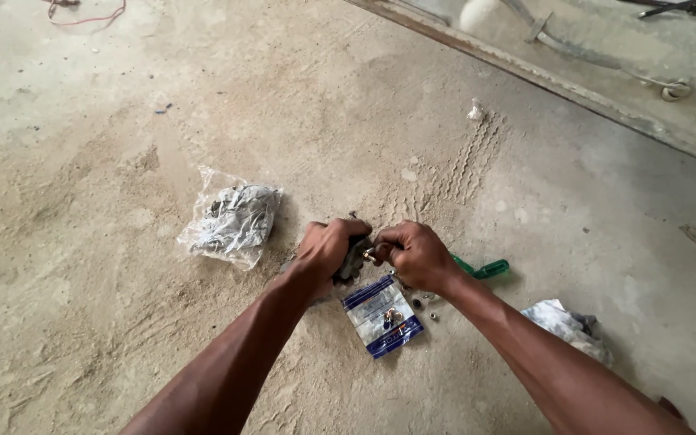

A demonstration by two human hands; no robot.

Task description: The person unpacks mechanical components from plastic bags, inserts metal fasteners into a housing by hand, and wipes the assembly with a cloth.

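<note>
Below the hands (372, 251) gripping a dark part (354, 259) lies a blue-edged clear packet (382, 316).

Two hands, the left hand (328, 250) and the right hand (416, 254), closed together on one small dark metal part (356, 259); one blue-edged packet (383, 315) of small fittings; one clear bag (231, 217) of grey stuff; one green-handled screwdriver (483, 269); one crumpled rag (569, 326); about three loose nuts (422, 304) on the floor.
</note>
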